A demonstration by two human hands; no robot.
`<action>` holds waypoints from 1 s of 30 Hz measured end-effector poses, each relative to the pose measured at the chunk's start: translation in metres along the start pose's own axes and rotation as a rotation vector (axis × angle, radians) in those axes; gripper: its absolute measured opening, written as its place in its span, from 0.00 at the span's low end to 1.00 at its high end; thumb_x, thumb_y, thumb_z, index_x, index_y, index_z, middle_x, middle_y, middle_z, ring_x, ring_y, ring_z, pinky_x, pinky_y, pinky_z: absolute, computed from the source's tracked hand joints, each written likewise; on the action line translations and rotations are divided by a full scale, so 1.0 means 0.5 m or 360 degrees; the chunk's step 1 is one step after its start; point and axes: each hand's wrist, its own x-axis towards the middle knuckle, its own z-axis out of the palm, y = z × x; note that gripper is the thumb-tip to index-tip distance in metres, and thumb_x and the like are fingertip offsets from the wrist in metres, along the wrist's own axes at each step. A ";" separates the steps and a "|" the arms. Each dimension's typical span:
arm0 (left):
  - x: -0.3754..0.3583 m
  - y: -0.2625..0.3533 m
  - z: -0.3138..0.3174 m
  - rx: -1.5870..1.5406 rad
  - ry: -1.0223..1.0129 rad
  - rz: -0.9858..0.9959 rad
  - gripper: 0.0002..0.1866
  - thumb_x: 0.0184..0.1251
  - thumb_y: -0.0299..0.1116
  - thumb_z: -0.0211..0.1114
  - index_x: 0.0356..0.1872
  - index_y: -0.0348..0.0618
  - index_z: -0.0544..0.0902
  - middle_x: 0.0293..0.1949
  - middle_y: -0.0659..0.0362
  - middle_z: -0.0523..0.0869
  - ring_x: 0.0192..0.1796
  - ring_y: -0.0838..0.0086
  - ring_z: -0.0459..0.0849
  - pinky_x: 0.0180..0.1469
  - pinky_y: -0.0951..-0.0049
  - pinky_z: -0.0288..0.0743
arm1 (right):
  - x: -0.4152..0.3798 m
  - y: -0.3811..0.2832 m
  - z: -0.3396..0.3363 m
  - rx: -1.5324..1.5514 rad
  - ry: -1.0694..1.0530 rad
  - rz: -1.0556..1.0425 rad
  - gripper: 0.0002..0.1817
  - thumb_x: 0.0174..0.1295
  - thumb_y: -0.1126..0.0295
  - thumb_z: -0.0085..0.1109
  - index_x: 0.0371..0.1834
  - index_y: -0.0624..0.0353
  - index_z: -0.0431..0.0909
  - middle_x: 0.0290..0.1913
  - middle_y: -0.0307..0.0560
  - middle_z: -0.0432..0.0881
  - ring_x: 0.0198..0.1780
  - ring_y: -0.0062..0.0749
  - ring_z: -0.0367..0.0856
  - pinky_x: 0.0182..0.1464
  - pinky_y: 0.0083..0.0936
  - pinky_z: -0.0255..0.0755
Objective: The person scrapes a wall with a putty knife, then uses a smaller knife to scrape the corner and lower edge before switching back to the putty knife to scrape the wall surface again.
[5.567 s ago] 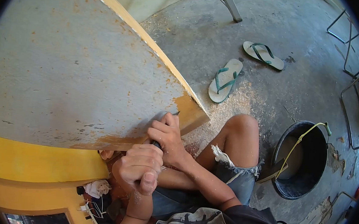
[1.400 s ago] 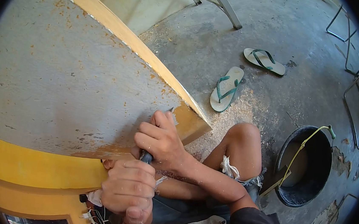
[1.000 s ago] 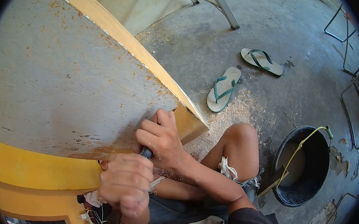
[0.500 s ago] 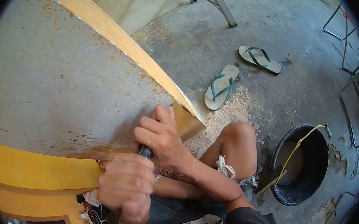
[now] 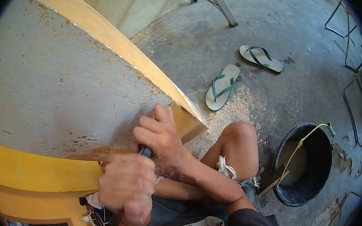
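Note:
My left hand (image 5: pixel 127 183), smeared a little by motion, is closed in a fist on the lower end of a tool with a dark handle (image 5: pixel 145 151). Just above it, my right hand (image 5: pixel 158 132) wraps round the tool further up, its knuckles close against the grey-painted panel (image 5: pixel 63 85). The tool's working end is hidden under my right hand. Near my fingers, the corner of the panel shows bare brownish wood (image 5: pixel 188 123). Orange specks and worn patches mark the grey paint, and a pale orange edge (image 5: pixel 110 33) runs along its upper side.
Wood shavings (image 5: pixel 244 103) lie on the concrete floor around two flip-flops (image 5: pixel 222 88). At the right stands a black bucket (image 5: pixel 324 168) with a yellow rope handle. My bent knee (image 5: pixel 240 144) is beside the panel's corner. Metal legs (image 5: pixel 222 7) stand at the back.
Both hands have shifted very slightly up and left, still on the tool. The whole view has drifted a little; the panel, bucket and flip-flops otherwise look the same.

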 end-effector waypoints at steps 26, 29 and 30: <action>-0.002 0.027 -0.012 -0.0016 -0.0031 0.0016 0.31 0.77 0.36 0.52 0.07 0.50 0.60 0.07 0.66 0.64 0.09 0.76 0.63 0.17 0.72 0.63 | 0.006 -0.024 0.001 -0.0004 0.0011 -0.0077 0.18 0.40 0.65 0.71 0.23 0.52 0.66 0.28 0.39 0.63 0.36 0.40 0.64 0.41 0.39 0.55; 0.003 -0.003 -0.006 0.0027 0.0046 -0.0021 0.30 0.75 0.34 0.53 0.07 0.50 0.59 0.07 0.66 0.63 0.09 0.76 0.62 0.17 0.71 0.63 | 0.006 0.005 -0.004 -0.0020 -0.0035 -0.0049 0.16 0.41 0.64 0.71 0.26 0.50 0.69 0.31 0.39 0.67 0.40 0.40 0.67 0.42 0.39 0.58; 0.006 -0.006 -0.008 -0.0049 0.0054 -0.0013 0.30 0.75 0.34 0.53 0.07 0.50 0.59 0.07 0.66 0.63 0.09 0.75 0.62 0.17 0.71 0.63 | 0.006 0.006 -0.004 -0.0058 -0.0062 -0.0041 0.16 0.41 0.65 0.70 0.26 0.50 0.70 0.31 0.39 0.68 0.40 0.40 0.67 0.42 0.39 0.58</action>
